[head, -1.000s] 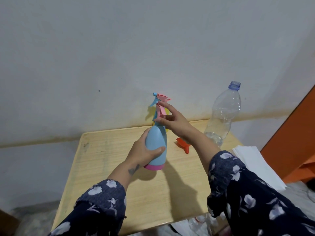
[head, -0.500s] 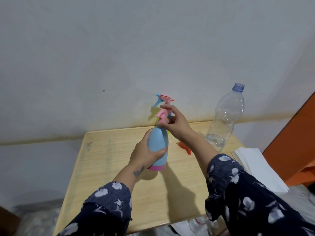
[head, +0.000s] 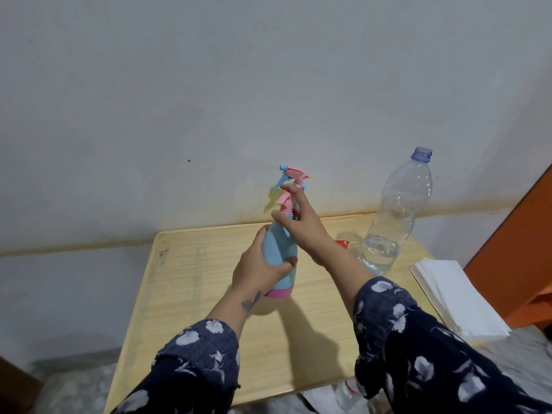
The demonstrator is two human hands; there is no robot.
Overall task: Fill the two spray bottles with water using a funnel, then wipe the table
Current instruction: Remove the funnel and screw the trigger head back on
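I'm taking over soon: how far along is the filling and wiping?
Nothing looks finished. In hand: the left hand grips the blue spray bottle while the right hand works its pink sprayhead. The water bottle stands uncapped, nearly empty; the funnel lies unused. Filling and wiping with the tissues remain.

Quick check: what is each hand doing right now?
Left hand: grips the blue spray bottle body.
Right hand: fingers pinch the bottle's pink neck collar.

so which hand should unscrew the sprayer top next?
Right. The right hand is already at the sprayer neck, while the left hand grips the blue spray bottle, steadying it on the table.
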